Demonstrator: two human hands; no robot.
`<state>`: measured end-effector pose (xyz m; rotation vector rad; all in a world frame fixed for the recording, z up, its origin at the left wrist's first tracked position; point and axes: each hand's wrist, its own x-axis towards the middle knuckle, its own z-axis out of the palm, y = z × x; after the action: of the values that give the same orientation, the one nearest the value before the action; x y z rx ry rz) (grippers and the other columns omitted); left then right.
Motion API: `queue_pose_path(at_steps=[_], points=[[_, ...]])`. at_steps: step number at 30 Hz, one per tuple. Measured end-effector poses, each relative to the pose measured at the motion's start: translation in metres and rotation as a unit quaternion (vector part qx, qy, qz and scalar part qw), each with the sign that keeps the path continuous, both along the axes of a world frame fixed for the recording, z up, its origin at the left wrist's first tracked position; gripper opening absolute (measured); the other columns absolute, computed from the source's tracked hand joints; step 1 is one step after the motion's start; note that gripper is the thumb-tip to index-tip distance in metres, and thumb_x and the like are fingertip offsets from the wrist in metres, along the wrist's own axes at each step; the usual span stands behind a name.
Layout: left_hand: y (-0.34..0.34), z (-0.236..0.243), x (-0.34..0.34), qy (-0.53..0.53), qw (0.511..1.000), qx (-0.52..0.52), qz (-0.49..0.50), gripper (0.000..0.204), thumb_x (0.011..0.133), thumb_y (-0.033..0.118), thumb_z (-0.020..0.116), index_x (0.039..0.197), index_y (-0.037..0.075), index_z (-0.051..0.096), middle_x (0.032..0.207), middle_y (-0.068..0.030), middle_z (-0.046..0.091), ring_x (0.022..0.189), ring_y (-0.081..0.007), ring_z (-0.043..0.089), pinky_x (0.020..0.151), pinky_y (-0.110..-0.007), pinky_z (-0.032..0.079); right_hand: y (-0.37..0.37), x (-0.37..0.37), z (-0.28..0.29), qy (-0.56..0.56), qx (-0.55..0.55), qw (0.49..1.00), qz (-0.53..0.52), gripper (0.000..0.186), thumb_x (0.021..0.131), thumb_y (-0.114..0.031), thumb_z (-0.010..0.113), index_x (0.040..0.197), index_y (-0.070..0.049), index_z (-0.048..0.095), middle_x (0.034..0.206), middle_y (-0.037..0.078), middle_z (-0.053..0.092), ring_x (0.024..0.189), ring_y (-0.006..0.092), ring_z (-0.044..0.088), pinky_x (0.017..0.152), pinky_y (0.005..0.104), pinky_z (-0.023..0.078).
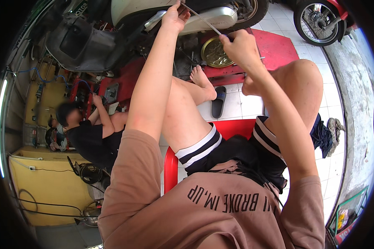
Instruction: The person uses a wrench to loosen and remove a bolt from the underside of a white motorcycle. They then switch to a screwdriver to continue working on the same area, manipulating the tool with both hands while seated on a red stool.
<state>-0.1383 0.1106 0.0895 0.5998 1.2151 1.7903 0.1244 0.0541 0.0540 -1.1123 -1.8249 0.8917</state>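
Note:
My right hand (242, 46) is closed around the near end of a long, thin metal-shafted tool (203, 20). The shaft slants up and left from that fist to the fingertips of my left hand (175, 18). My left fingers are curled at its far end, against the lower side of a scooter (214, 20) with pale and silver panels. What the tool's tip meets is cut off by the top edge. Below the shaft, a round gold-coloured tray (215, 52) lies on the red platform (274, 46), holding small items I cannot make out.
I sit on a red plastic stool (170, 170), legs apart. A dark slide sandal (218, 102) lies on the white tiles. Another person in black (91, 137) works at the left. A second motorbike's wheel (320, 21) stands at the upper right; dark cloth (322, 137) lies by the wall.

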Motion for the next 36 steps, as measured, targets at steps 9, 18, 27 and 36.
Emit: queue_pose_path(at_steps=[9,18,27,36], points=[[0.049,-0.103,0.039,0.184,0.952,-0.124,0.212,0.015,0.085,0.006,0.063,0.085,-0.009,0.060,0.071,-0.0140,0.064,0.055,-0.0184,0.062,0.045,-0.026,0.051,-0.036,-0.014,-0.046,0.196,-0.272,0.942,0.026,0.023,0.073,-0.015,0.053,0.071,0.005,0.064,0.055,0.014,0.061,0.055,0.0231,0.065,0.061,0.0348,0.051],[0.115,-0.119,0.093,0.156,0.978,-0.123,0.069,0.014,0.088,0.011,0.059,0.086,-0.003,0.060,0.071,-0.0110,0.064,0.059,-0.0179,0.061,0.050,-0.027,0.050,-0.009,-0.016,-0.098,0.210,-0.177,0.955,-0.109,0.039,0.079,-0.009,0.059,0.116,0.004,0.058,0.101,0.024,0.064,0.095,0.0334,0.063,0.083,0.0358,0.048],[0.164,-0.113,0.117,0.182,0.981,-0.058,0.030,0.013,0.089,0.011,0.059,0.092,-0.001,0.062,0.074,-0.0090,0.064,0.059,-0.0179,0.062,0.047,-0.028,0.049,0.040,-0.013,-0.100,0.165,-0.067,0.970,-0.168,0.039,0.076,-0.004,0.061,0.114,0.003,0.059,0.091,0.024,0.060,0.083,0.0383,0.061,0.076,0.0432,0.049],[0.182,-0.104,0.116,0.161,0.978,-0.132,0.032,0.014,0.090,0.015,0.058,0.086,0.003,0.062,0.074,-0.0077,0.064,0.060,-0.0171,0.062,0.049,-0.028,0.049,0.063,0.000,-0.094,0.119,-0.037,0.976,-0.181,0.037,0.075,-0.005,0.062,0.112,0.000,0.062,0.087,0.023,0.061,0.083,0.0382,0.062,0.076,0.0430,0.049]])
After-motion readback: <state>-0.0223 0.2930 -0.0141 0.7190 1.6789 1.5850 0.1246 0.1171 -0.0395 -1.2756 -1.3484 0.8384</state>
